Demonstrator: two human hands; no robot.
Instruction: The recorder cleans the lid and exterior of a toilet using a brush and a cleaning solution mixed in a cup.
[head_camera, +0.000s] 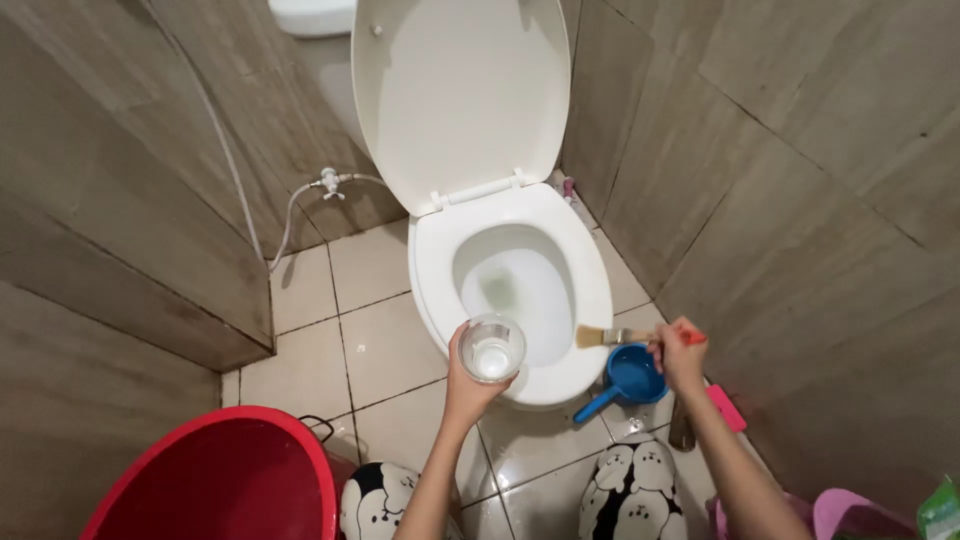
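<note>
Glass cup (492, 348), clear, gripped from below by left hand (468, 385), fingers wrapped round it, over toilet seat (436, 262) front rim. Paintbrush (612, 336) pinched by right hand (680, 358), bristles over the rim. Blue dipper (630, 378) on floor below.

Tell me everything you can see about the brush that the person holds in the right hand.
The brush is a small flat paintbrush with pale bristles, a metal band and a light handle that looks wooden, with a red end. It lies nearly level, bristles pointing left over the toilet seat rim. The right hand grips its handle end; whether the bristles touch the seat cannot be told. A blue dipper sits below it on the floor.
</note>
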